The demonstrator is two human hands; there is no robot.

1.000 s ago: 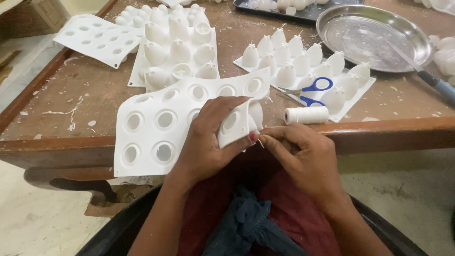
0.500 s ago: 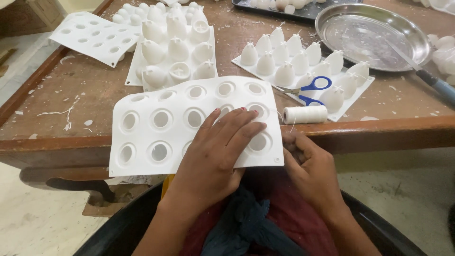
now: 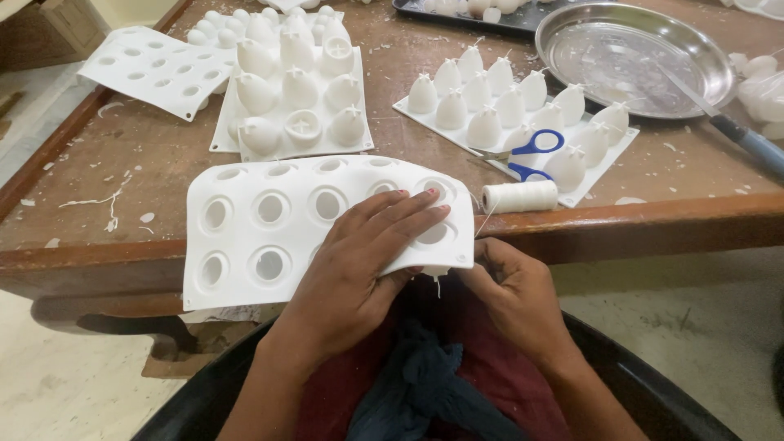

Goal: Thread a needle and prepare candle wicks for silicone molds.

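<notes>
A white flexible mould [image 3: 269, 237] with round holes lies over the table's front edge. My left hand [image 3: 359, 261] grips its near right part, fingers spread on top and thumb underneath. A short wick end [image 3: 438, 284] hangs below that corner. My right hand [image 3: 510, 294] is tucked under the mould's right corner with its fingers curled and their tips partly hidden. A thin white thread [image 3: 488, 219] runs from the spool [image 3: 519, 197] down to this hand.
Blue-handled scissors [image 3: 531, 155] lie on a white mould [image 3: 600, 175] of cone shapes behind the spool. Another filled mould [image 3: 294, 90] and a flat holed sheet [image 3: 147, 69] sit further back. A steel plate [image 3: 637, 57] and a knife [image 3: 739, 135] are at the right.
A second ago the mould's right corner was folded up in my left hand while my right hand pinched a wick. Now the mould lies flat, and my right hand is under its corner.
</notes>
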